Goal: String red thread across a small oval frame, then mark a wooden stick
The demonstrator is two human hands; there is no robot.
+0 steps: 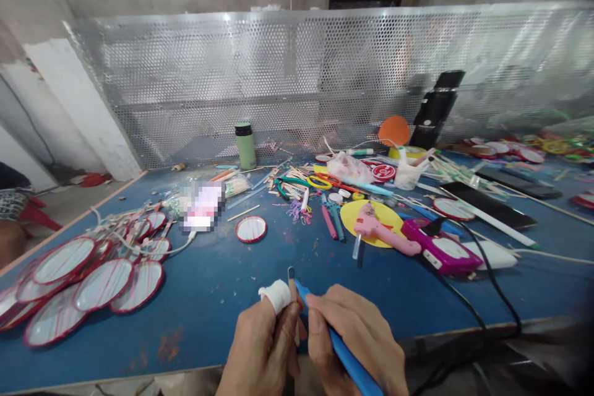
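My left hand (264, 346) sits low at the table's front edge, a white bandage on one fingertip, pinching a thin wooden stick (292, 284) upright. My right hand (357, 337) is closed round a blue pen-like tool (346, 356), whose tip touches the stick near its dark top end. Both hands are close together over the blue table (223, 284).
A pile of red-rimmed round fans (88, 278) lies at the left. A pink glue gun (380, 229) on a yellow disc, a magenta device (443, 252) with black cables, a green bottle (245, 145), scissors, sticks and scraps clutter the middle and right. A perforated metal sheet (297, 74) stands behind.
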